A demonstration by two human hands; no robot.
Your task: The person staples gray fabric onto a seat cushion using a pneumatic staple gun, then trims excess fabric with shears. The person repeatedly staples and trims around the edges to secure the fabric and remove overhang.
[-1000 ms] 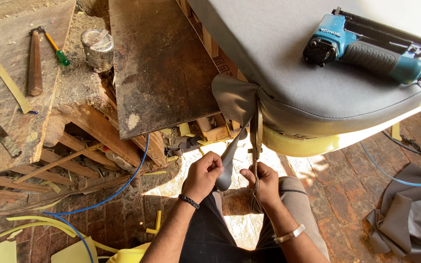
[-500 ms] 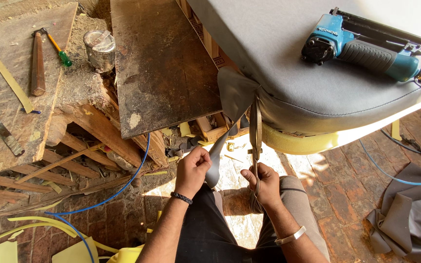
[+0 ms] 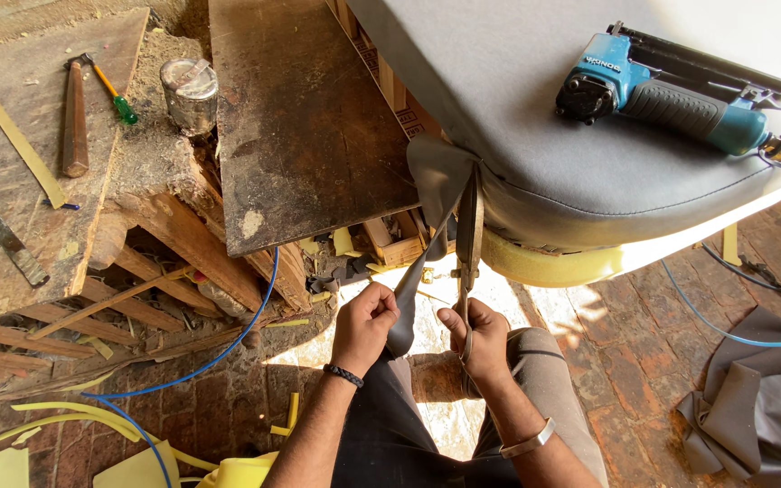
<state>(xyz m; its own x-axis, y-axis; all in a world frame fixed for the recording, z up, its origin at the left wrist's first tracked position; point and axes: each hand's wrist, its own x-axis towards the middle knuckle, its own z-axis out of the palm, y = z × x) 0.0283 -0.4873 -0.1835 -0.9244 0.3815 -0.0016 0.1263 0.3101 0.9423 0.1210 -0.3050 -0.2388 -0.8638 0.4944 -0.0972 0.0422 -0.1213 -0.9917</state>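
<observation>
Left hand (image 3: pixel 365 323) fisted on grey flap (image 3: pixel 436 194), pulling taut; right hand (image 3: pixel 481 339) grips scissors (image 3: pixel 468 235), blades seemingly mid-cut. Trimming unfinished; stapler (image 3: pixel 671 90) idle on cushion (image 3: pixel 535 108).

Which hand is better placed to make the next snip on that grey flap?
Right. The right hand already grips the scissors, blades up at the grey flap under the cushion's edge. The left hand is busy pulling the flap's strip taut.
</observation>
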